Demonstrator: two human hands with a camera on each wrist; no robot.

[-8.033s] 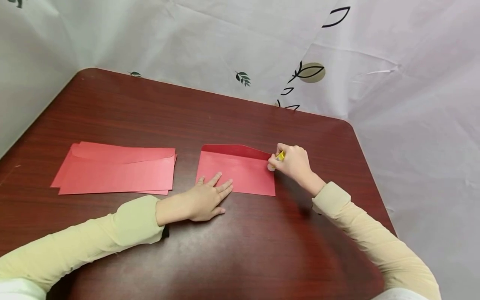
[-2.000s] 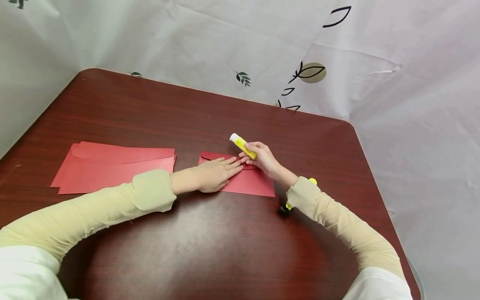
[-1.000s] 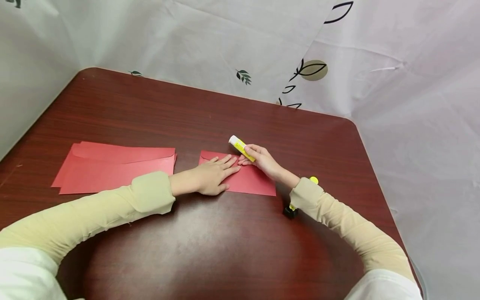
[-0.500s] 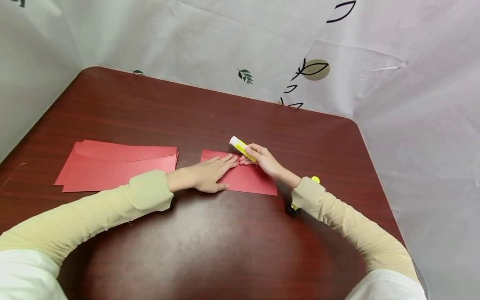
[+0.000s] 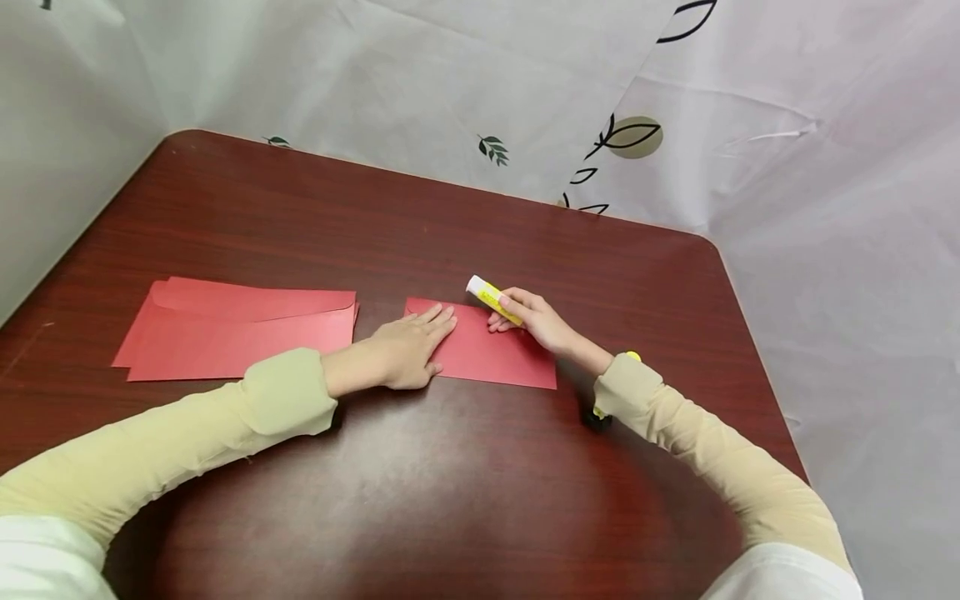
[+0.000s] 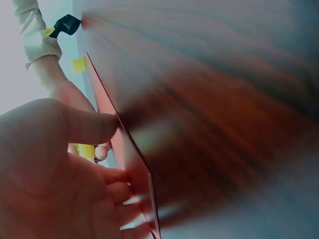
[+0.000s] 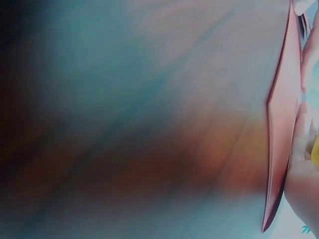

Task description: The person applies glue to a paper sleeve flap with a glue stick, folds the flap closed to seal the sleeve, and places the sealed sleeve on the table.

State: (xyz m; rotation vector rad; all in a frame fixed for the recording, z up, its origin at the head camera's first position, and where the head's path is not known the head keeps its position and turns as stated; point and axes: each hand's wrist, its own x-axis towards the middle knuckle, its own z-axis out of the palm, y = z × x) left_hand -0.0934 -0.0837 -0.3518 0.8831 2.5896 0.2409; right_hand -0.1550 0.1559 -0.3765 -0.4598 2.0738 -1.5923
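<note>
A red envelope (image 5: 498, 358) lies on the table with its flap folded down. My left hand (image 5: 408, 350) rests spread on its left part, fingers on the flap. In the left wrist view, the left thumb meets the near edge of the envelope (image 6: 132, 162). My right hand (image 5: 542, 323) holds a yellow glue stick (image 5: 495, 300) between thumb and fingers, white end up and to the left. Its lower fingers touch the flap. In the right wrist view only part of the right hand (image 7: 301, 181) and a sliver of the glue stick (image 7: 315, 151) show.
Left of the left hand lies an overlapping pile of red envelopes (image 5: 240, 346) on the dark wooden table (image 5: 420, 500). A small yellow round thing (image 5: 634, 356) peeks out behind the right sleeve. White patterned sheeting (image 5: 412, 83) surrounds the table's far sides.
Eight seconds ago the flap stood up, with the glue stick at the envelope's right edge; now the flap is down. Lately the left hand has slid left, the right hand slightly right.
</note>
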